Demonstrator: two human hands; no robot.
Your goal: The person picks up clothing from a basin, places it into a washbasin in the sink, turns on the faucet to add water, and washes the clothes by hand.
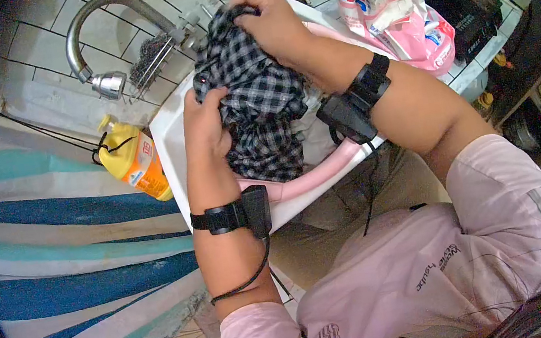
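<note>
A bunched black-and-white checked garment [256, 97] is held up over a pink basin [330, 167], which sits inside a white sink [170, 142]. My left hand [206, 122] grips the garment's near left side, thumb lying over the cloth. At its upper edge my right hand [276, 28] is closed on a fold, with the fingertips partly hidden by fabric. Pale cloth or sudsy water shows in the basin beside the garment; I cannot tell which.
A curved metal faucet [107, 81] and a wire rack [153, 64] are beyond the sink. On the left stands a yellow bottle [132, 158] near a striped curtain [82, 267]. Pink-and-white detergent bags [395, 17] rest at right. Cables hang from both wrist straps.
</note>
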